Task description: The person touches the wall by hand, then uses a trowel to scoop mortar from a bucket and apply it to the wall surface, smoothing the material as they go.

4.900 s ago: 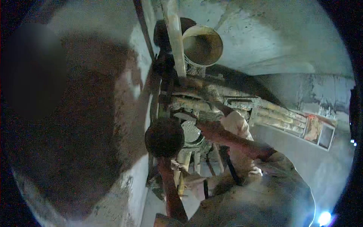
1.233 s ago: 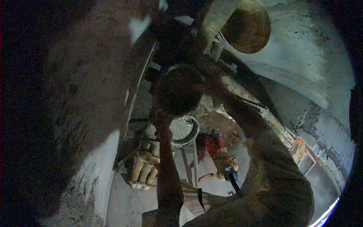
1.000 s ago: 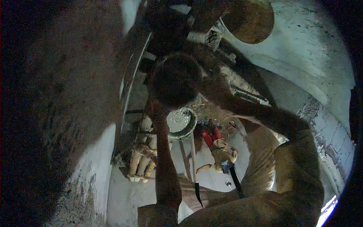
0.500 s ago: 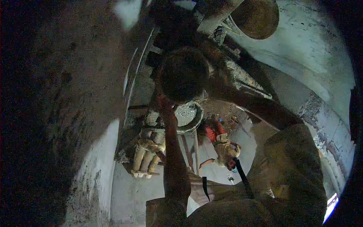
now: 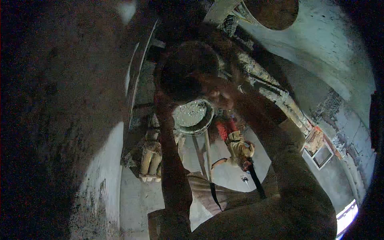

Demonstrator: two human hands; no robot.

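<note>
A dark round pan (image 5: 186, 66) is raised in front of me, its inside too dark to make out. My left hand (image 5: 162, 98), mostly lost in shadow, closes on its left edge. My right hand (image 5: 221, 95) is at the lower right edge, with bent fingers slightly smeared by motion. Just below, in this view, sits a round basin (image 5: 207, 125) of wet grey mix (image 5: 189, 113), on a stand with light legs (image 5: 208, 154). The left forearm passes close along the basin's left side.
A person (image 5: 241, 151) in a yellowish top and red legwear is on the floor below. Bundled pale poles (image 5: 149, 162) stand left of the basin. A rough wall (image 5: 92, 196) rises at left. Rubble-edged beams (image 5: 280, 98) and a large round brown vessel (image 5: 274, 14) lie to the right.
The dark pan has shifted up and left, with my left arm. My right hand has come round into view at its lower right edge, uncovering more of the basin below.
</note>
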